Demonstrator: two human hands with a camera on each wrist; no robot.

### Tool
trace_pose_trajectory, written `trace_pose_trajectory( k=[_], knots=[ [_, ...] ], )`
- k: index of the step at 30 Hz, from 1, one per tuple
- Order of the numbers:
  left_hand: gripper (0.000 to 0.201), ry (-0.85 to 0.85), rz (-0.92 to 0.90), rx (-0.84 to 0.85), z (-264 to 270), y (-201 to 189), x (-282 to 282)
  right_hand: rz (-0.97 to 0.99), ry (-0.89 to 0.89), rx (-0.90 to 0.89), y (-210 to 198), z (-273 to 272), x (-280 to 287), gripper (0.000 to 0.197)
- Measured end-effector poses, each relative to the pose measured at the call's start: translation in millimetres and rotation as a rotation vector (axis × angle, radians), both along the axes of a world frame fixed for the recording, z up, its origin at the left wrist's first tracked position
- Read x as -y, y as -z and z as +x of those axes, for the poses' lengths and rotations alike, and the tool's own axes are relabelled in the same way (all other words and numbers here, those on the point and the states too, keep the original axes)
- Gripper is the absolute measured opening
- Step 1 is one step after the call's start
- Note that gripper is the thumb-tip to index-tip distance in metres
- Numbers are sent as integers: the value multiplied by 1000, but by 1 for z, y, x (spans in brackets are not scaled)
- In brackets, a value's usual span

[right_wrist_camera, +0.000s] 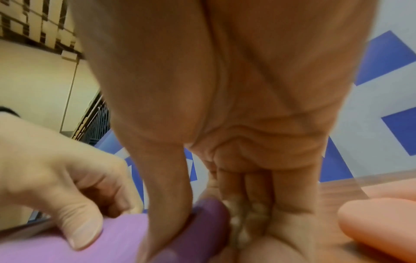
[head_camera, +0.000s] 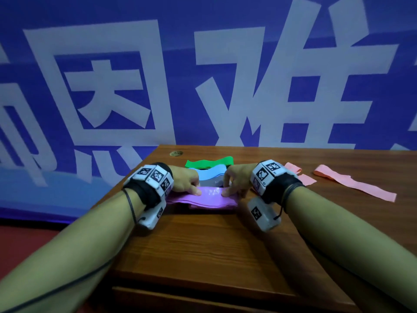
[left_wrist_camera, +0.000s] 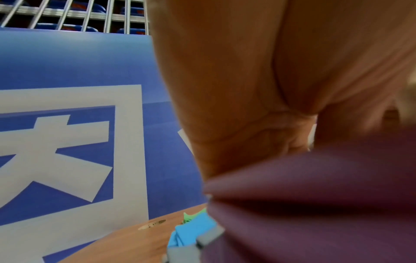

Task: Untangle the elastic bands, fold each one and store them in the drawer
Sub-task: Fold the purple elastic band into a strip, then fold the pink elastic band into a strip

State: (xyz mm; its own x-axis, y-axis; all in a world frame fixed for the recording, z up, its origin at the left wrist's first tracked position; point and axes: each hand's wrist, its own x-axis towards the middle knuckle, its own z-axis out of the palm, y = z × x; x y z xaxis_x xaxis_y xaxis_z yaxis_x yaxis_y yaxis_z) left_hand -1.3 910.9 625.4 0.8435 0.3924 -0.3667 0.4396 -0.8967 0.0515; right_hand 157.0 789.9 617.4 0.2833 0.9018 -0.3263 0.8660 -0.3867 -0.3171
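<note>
Fingers curled on both sides, thumbs on top: the left hand (head_camera: 188,182) and the right hand (head_camera: 234,180) both pinch the purple band (head_camera: 203,198), one at each end of its folded stack. The left thumb presses flat on the top layer, and the right thumb (right_wrist_camera: 166,204) clamps the band's rolled edge against the fingers behind it. The purple band lies on the wooden desk (head_camera: 203,245), near the middle, several layers deep. Just behind it sits a grey band (head_camera: 208,182), then a blue band (head_camera: 208,172), then a green band (head_camera: 208,163), stepped one after another toward the wall. Off to the right, well apart, 1 long pink band (head_camera: 354,185) stretches flat, with a second pink band (head_camera: 300,175) near the right wrist. Big blue banner (head_camera: 180,75) with white characters behind the desk.
</note>
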Motion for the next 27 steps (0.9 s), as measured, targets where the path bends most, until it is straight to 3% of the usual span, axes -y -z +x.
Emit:
trace_pose_trajectory(
  k=[3,8,13,18,27],
  knots=[
    [38,9,20,-32,1,14,6,-43,10,76,12,-4,-4,48],
    [37,-24,35,23,3,19,10,-58,24,111,17,-9,-7,38],
    [26,-44,171,103,4,19,14,-86,-14,228,12,-16,-10,28],
    [35,-44,296,116,0,14,22,-38,-15,437,13,-21,-7,43],
    [38,-61,151,30,-5,19,16,21,-15,353,18,-12,-3,41]
  ],
)
